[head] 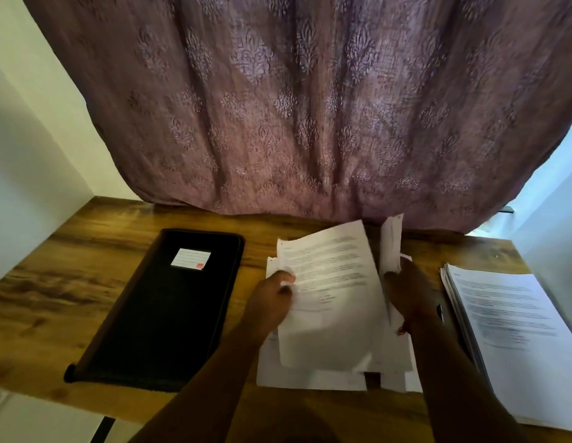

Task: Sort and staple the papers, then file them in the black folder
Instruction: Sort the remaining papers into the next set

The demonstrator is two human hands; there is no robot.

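White printed sheets (329, 276) are sitting mid-table, lifted off a loose pile of papers (310, 375) that is lying flat on the wood underneath. Left hand (272, 302) is pinching the left edge of the raised sheets, thumb on top, fingers curled under. Right hand (409, 292) is gripping a second, thinner bundle (391, 244), holding it nearly upright and edge-on to the camera, just right of the raised sheets. Both forearms are reaching in from the bottom of the frame.

Black folder (163, 308) is lying closed and flat to the left of the pile, apart from it, with a white label (191, 259) near its far end; label is carrying a small red mark at one corner. Print on it is too small to read.

Neat stack of printed pages (514, 330) is sitting at the right edge of the table, well clear of the hands. A dark object (439, 311) is showing between that stack and the right wrist, mostly hidden; cannot tell what it is.

Wooden table (70, 282) is carrying everything. Mauve patterned curtain (294, 107) is hanging behind, hem reaching the table's far edge.
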